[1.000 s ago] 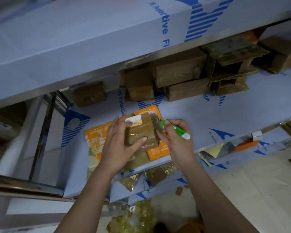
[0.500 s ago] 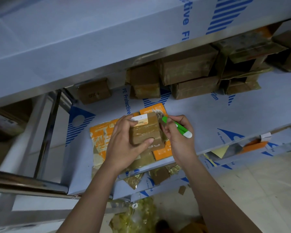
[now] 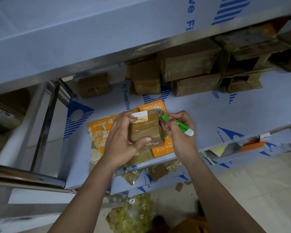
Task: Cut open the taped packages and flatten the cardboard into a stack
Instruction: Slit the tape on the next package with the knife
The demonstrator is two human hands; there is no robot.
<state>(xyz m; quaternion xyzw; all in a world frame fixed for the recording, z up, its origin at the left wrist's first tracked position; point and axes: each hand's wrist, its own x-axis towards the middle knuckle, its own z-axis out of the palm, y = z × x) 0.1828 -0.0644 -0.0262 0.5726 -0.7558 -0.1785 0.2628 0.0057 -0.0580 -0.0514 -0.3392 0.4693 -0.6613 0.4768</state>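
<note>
A small brown taped package (image 3: 145, 130) with a white and orange label sits over flattened orange cardboard (image 3: 101, 132) on the shelf. My left hand (image 3: 123, 142) grips the package, fingers over its far edge and thumb on its near face. My right hand (image 3: 178, 133) holds a green and white cutter (image 3: 178, 126), its tip at the package's right side. The blade itself is hidden behind the box and my fingers.
Several taped brown boxes (image 3: 188, 63) stand along the back of the blue-filmed shelf (image 3: 217, 115), under an upper shelf (image 3: 91, 39). A chrome rail (image 3: 23, 177) runs at the left. Tape scraps and a cardboard piece (image 3: 156, 172) lie below the shelf edge.
Both hands stay on the package and the cutter. The cutter's tip has shifted slightly along the package's right side. The camera has moved a little.
</note>
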